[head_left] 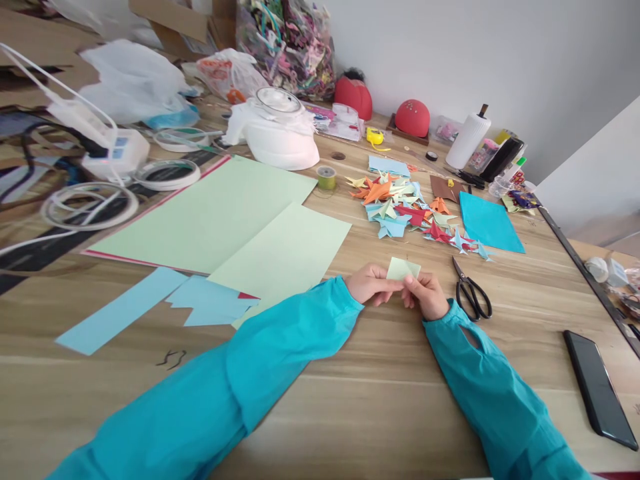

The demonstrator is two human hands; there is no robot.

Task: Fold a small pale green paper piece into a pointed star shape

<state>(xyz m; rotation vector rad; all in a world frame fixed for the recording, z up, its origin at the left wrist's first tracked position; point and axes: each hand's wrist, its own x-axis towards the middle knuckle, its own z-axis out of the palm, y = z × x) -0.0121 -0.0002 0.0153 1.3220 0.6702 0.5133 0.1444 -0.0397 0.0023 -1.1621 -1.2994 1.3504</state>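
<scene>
A small folded piece of pale green paper [403, 268] is held between both hands just above the wooden table [380, 400]. My left hand [373, 285] pinches its lower left edge with closed fingers. My right hand [427, 295] grips its lower right side, fingers curled round it. Both arms wear turquoise sleeves. Black scissors [471, 291] lie shut on the table just right of my right hand.
Large pale green sheets [225, 220] and light blue offcuts [150, 307] lie to the left. A pile of folded coloured paper shapes [405, 210] and a teal sheet [489, 223] sit behind the hands. A dark phone [597, 390] lies at the right. Tape rolls, bags and a white helmet-like object crowd the back.
</scene>
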